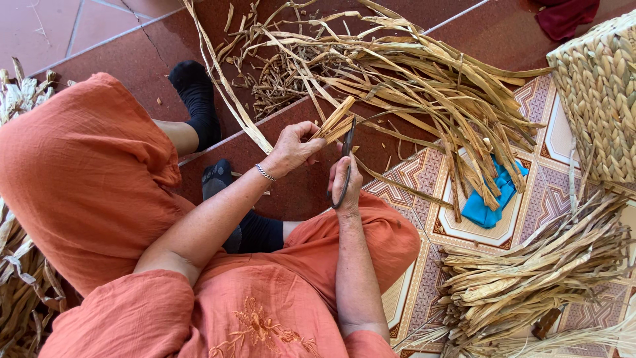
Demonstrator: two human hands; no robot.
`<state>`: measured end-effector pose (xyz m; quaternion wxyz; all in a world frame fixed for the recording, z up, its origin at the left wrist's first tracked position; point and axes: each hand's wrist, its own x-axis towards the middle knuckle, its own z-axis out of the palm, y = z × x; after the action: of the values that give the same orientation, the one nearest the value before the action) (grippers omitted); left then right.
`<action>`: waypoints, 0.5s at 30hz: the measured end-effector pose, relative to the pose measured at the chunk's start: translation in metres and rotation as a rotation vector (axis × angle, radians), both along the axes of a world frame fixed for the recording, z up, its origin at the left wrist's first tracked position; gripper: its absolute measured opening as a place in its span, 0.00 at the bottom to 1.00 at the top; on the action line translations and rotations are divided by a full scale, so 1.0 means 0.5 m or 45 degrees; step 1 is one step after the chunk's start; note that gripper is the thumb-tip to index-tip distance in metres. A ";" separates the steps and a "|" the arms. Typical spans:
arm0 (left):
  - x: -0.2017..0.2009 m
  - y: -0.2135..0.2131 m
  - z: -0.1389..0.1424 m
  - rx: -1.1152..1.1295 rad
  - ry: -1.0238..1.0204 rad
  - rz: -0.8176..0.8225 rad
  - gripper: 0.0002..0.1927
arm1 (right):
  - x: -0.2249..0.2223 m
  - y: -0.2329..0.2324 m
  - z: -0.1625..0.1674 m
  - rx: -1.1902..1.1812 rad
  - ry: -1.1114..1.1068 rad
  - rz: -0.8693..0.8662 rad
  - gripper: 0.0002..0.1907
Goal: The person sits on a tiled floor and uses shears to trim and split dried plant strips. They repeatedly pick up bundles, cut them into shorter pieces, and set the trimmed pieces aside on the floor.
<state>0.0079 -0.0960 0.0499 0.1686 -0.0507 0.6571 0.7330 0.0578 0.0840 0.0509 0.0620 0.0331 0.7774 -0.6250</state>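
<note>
Head view, looking down on a seated person in loose orange cloth with stitched flower pattern, black socks on both feet. Left hand (293, 147), thin metal bracelet (265, 173) at the wrist, fingers pinched together on a small bunch of dry straw strips (334, 119); strips are flat, pale tan, stiff-looking, ends cut square, held up just above the knees over the red floor step. Right hand (346, 182) closed round the dark handle loop of scissors (345, 162), thin dark metal, blades pointing up and touching the strip ends beside the left fingers; cannot tell how far the blades are apart. A long strip trails from the left hand up and left across the floor. Behind the hands a big loose heap of straw (411, 73), long curled ribbons, papery, tangled, with short dark scraps in it. Right side: woven basket (599, 93), chunky braided weave, boxy, at the frame edge. Below it a neater stack of cut strips (536, 272), fanned, lying on patterned tile floor (424, 199). Blue cloth (493, 199), crumpled, partly under the heap's ends. Dark red cloth (566, 16) at top edge. More dry husks (20, 292) along the left edge, partly hidden by the orange knee
</note>
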 end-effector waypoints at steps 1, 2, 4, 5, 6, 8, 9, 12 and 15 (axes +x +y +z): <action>0.001 0.000 -0.002 0.007 -0.013 -0.016 0.10 | -0.001 0.001 -0.002 -0.020 0.024 0.014 0.36; 0.001 0.000 -0.004 0.014 -0.027 -0.032 0.10 | -0.004 0.002 -0.004 -0.055 0.005 0.006 0.36; 0.002 0.001 -0.007 0.019 -0.044 -0.052 0.10 | -0.007 0.003 -0.009 -0.127 -0.032 -0.008 0.36; 0.002 0.001 -0.006 0.018 -0.048 -0.057 0.11 | -0.005 0.002 -0.011 -0.111 -0.030 -0.024 0.36; 0.002 0.003 -0.006 0.019 -0.049 -0.061 0.11 | -0.004 0.001 -0.014 -0.093 -0.026 -0.039 0.36; 0.003 0.007 -0.002 0.068 -0.027 -0.047 0.12 | -0.001 0.001 -0.016 -0.068 -0.029 -0.060 0.36; 0.005 0.008 -0.001 0.090 -0.018 -0.040 0.13 | 0.000 0.001 -0.016 -0.064 -0.039 -0.068 0.36; 0.008 0.011 0.002 0.152 -0.041 0.027 0.13 | 0.000 0.004 -0.015 -0.033 0.003 -0.076 0.37; 0.007 0.011 -0.008 0.136 -0.018 -0.002 0.11 | -0.002 0.006 -0.017 -0.008 -0.003 -0.081 0.37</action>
<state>0.0115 -0.0903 0.0459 0.1762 -0.0464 0.6158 0.7665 0.0569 0.0868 0.0426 0.0431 0.0582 0.7740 -0.6290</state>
